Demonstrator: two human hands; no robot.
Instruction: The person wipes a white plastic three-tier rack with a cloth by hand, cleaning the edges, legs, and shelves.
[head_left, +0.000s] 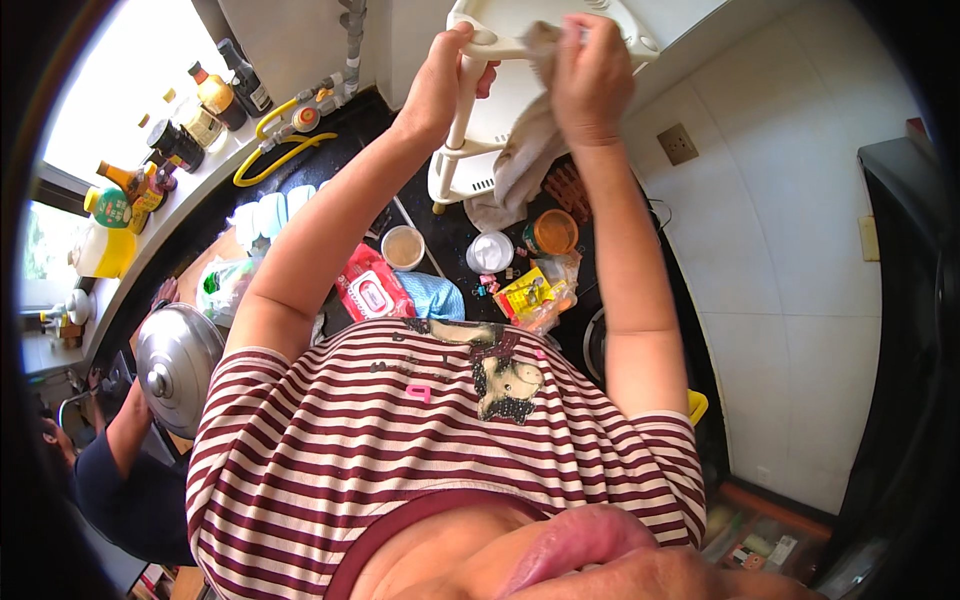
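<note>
A white plastic tiered shelf rack (480, 184) stands on the dark counter before me. My left hand (442, 86) grips its front left corner post near the top tier. In my right hand (596, 82) is a greyish cloth (525, 150), bunched against the front edge of the top tier and blurred at its upper end. The cloth's lower part hangs down past the rack to the counter. Below the rack are an open tub of white contents (491, 253), a jar with an orange lid (555, 232) and a round tub of beige contents (403, 247).
Nearer me lie a red wet-wipes pack (371, 289), a blue patterned cloth (431, 295) and a yellow packet (527, 294). Sauce bottles (217, 97) line the windowsill; a yellow gas hose (277, 150) runs below. At left, another person's arm (124, 427) is by a metal lid (176, 371).
</note>
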